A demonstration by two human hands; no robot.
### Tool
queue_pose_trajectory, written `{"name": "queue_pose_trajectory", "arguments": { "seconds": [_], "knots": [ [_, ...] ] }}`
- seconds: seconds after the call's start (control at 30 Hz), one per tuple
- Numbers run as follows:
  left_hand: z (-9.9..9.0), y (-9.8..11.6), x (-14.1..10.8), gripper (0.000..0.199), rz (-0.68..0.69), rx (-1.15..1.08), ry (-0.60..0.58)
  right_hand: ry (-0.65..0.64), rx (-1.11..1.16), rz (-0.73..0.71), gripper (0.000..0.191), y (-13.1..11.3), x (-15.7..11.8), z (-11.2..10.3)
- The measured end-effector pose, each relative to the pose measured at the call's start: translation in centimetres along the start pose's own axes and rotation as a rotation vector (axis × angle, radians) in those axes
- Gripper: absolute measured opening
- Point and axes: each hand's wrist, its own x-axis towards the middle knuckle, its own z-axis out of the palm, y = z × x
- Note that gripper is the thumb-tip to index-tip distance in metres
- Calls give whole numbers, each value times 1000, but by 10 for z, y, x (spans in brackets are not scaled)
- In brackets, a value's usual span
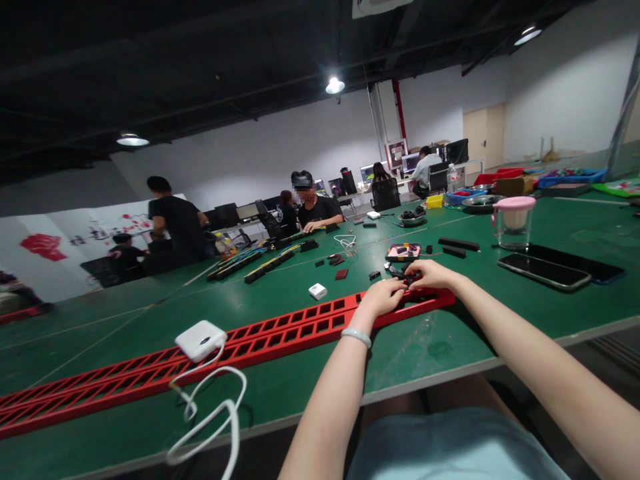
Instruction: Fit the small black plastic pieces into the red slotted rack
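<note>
head view: the left hand [383, 298] and right hand [427, 273] are close together over the three o'clock end of a red slotted rail [300, 344], which runs across the green surface [280, 387] toward eight o'clock. both have their fingers bent in near a small black part [399, 273]; whether either pinches it, i cannot tell. from the hands, a shallow case [403, 258] lies near at twelve o'clock, a pink-lidded cup [514, 230] at two, two phones [545, 271] at three, a white adapter [317, 291] at nine.
</note>
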Motion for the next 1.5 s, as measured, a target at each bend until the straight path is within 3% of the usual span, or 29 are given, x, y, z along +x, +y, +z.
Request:
{"name": "queue_pose_trajectory", "arguments": {
  "seconds": [0.43, 0.6, 1.07, 1.5],
  "knots": [
    [-1, 3, -2, 29, -120, -15, -4, -28, 57, -47, 33, -8, 1, 15],
    [-1, 4, -4, 27, -105, -29, 14, -45, 33, -102, 32, -8, 1, 18],
    [4, -1, -5, 25, -77, -25, 36, -1, 34, -54, 36, -4, 2, 26],
    [3, -1, -4, 26, -76, -38, 29, -64, -31, -88, 32, -10, 1, 20]
  ]
}}
